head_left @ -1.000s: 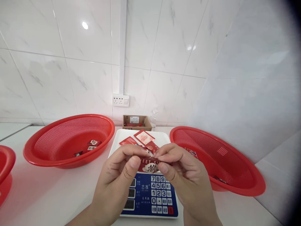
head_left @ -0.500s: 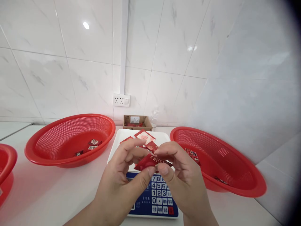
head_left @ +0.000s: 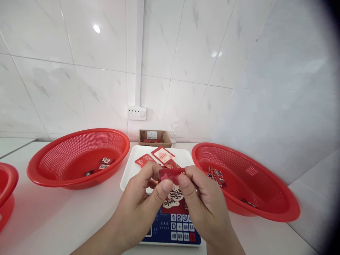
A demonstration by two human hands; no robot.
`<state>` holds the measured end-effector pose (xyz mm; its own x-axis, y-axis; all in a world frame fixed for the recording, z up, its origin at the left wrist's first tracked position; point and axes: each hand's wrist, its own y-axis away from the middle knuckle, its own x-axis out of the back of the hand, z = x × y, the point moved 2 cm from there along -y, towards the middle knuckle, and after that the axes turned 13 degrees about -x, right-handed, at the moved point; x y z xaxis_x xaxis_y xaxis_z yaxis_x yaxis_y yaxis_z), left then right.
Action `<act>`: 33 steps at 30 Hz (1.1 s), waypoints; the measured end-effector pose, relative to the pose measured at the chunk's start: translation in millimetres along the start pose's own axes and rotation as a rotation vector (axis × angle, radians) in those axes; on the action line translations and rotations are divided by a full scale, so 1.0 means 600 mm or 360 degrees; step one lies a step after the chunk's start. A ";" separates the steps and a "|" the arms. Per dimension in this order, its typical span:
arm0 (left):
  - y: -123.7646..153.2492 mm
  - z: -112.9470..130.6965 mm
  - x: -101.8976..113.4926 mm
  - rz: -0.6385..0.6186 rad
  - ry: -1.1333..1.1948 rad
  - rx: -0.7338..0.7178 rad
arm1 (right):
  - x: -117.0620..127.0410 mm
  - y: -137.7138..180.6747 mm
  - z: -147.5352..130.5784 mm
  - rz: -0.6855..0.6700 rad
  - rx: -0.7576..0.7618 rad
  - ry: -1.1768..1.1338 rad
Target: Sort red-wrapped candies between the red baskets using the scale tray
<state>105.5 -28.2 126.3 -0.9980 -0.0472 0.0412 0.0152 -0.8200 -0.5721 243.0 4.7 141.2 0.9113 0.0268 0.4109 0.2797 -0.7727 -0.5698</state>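
Observation:
Between both hands, over the scale, is a small red snack packet with white and dark lettering on its face. My left hand pinches its upper left edge between thumb and fingers. The upper right edge is pinched by my right hand. Below lies a white digital scale with a blue keypad panel, partly covered by the hands. On its pan are several red packets, among them a flat red one with a pale centre and another flat red one.
A red perforated basket with a few packets stands left, and a similar basket holding packets stands right. Another red basket is cut off at the left edge. Behind the scale are a small cardboard box and a clear plastic object.
The packet has turned so its printed face hangs down toward me; before, it was tilted with "SWEET" lettering showing. Both hands have closed in on its top edge and lowered slightly.

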 end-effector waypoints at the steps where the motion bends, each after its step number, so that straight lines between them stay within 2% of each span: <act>1: -0.001 0.000 0.001 -0.0037 -0.0083 -0.0010 | -0.002 0.000 0.001 0.0029 -0.0003 -0.0018; 5: -0.003 0.001 0.005 0.0007 -0.0335 -0.0121 | -0.007 -0.002 0.005 -0.0040 -0.0145 -0.0141; 9: -0.003 -0.004 0.006 0.0056 -0.0302 -0.0152 | -0.011 -0.004 0.008 -0.0196 -0.0303 -0.0218; 13: -0.007 -0.005 0.006 0.0078 -0.0229 -0.0105 | -0.014 -0.005 0.010 -0.0099 -0.0236 -0.0182; 17: -0.011 -0.004 0.000 -0.0074 -0.0231 -0.0059 | -0.013 -0.005 0.012 0.0121 -0.0170 -0.0151; 19: -0.011 -0.004 -0.002 -0.0128 -0.0265 -0.0087 | -0.013 -0.005 0.013 0.0162 -0.0163 -0.0163; 24: -0.009 -0.002 0.003 -0.0111 -0.0355 -0.0291 | -0.014 -0.008 0.018 0.0020 -0.0355 -0.0348; 28: -0.012 0.004 0.004 -0.0285 -0.0315 -0.0313 | -0.014 -0.009 0.016 -0.0163 -0.0563 -0.0651; 33: -0.012 0.006 0.002 -0.0331 -0.0302 -0.0218 | -0.010 -0.007 0.007 -0.0016 -0.0599 -0.0663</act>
<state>104.6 -24.4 133.3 -0.9494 -0.0026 0.3139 -0.2095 -0.7395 -0.6397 237.9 10.6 138.1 0.9729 0.2246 0.0558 0.2314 -0.9421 -0.2428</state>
